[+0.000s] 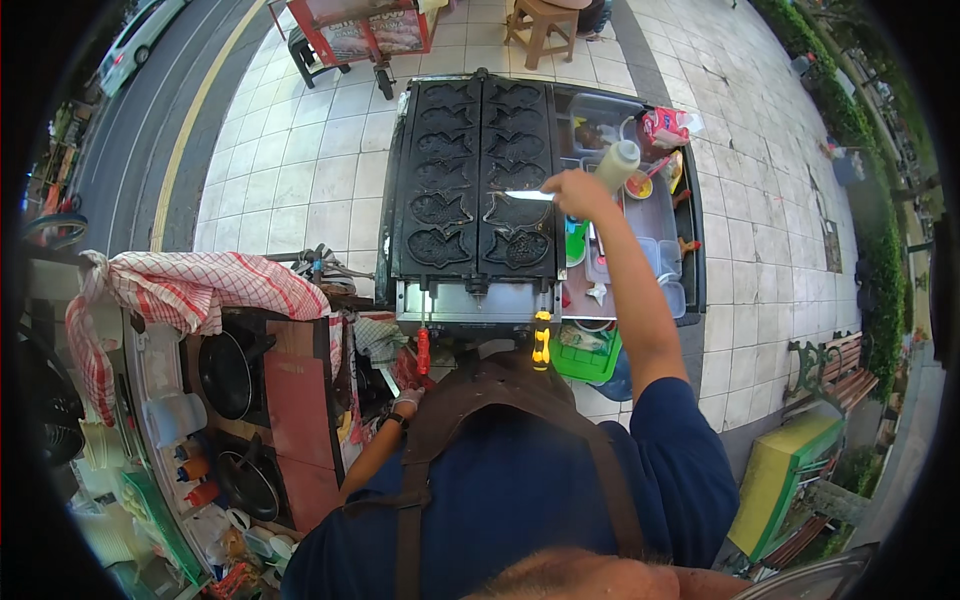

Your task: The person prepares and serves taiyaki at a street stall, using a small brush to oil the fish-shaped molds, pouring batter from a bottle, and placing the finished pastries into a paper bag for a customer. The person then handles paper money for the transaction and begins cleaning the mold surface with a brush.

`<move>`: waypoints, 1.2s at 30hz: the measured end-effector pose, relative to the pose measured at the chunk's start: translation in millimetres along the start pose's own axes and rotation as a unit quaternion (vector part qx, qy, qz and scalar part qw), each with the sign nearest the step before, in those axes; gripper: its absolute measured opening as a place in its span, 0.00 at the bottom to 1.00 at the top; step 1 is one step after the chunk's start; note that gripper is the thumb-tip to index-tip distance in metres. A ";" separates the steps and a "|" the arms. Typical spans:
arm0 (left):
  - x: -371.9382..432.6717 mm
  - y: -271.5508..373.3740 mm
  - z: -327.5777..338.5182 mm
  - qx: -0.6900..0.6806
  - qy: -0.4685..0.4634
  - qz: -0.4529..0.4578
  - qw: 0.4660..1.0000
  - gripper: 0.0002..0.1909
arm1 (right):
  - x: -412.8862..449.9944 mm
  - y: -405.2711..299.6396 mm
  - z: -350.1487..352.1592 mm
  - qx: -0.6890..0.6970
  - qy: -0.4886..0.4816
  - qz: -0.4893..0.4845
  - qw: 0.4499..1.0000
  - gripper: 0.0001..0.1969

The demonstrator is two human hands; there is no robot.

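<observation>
My right hand point(579, 193) grips a knife point(525, 195) by its handle. The blade points left, over the right half of a black fish-shaped waffle pan point(480, 176). Both halves of the pan lie flat, with fish-shaped moulds in rows and dark residue around them; I see no batter in them. Low beside my apron point(487, 382), my left hand point(406, 403) appears to wear a thin clear glove, with a dark band on the wrist. It is next to red material point(426, 381); its fingers are partly hidden, so whether it holds anything is unclear.
Right of the pan stand a squeeze bottle point(619, 163), plastic containers point(649, 217) and a red packet point(666, 126). A red handle point(424, 352) and a yellow-black handle point(541, 341) jut towards me. On the left are frying pans point(226, 375) and a checked cloth point(217, 289).
</observation>
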State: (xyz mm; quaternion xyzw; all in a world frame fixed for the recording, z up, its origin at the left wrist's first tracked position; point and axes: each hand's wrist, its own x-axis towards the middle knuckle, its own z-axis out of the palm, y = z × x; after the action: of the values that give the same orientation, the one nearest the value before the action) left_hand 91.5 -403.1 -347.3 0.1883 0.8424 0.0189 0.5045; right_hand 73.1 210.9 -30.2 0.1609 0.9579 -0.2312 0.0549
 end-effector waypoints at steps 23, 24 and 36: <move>-22.5 8.9 5.4 0.042 0.011 0.089 0.995 0.32 | 58.4 42.4 -22.2 -0.003 -0.072 -0.168 0.983 0.17; -19.2 9.8 5.8 -0.029 0.013 -0.021 0.999 0.29 | 61.7 42.0 -25.3 0.064 -0.098 -0.157 0.981 0.17; -5.9 -22.7 38.8 0.043 0.038 0.065 0.996 0.22 | 58.6 52.8 -46.5 -0.025 0.007 -0.155 0.988 0.17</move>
State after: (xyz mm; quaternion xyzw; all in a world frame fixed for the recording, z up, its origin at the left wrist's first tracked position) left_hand 120.4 -432.3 -366.3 0.2637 0.8470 0.0229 0.4611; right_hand 34.1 293.3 -21.9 0.0107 0.9772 -0.2116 0.0158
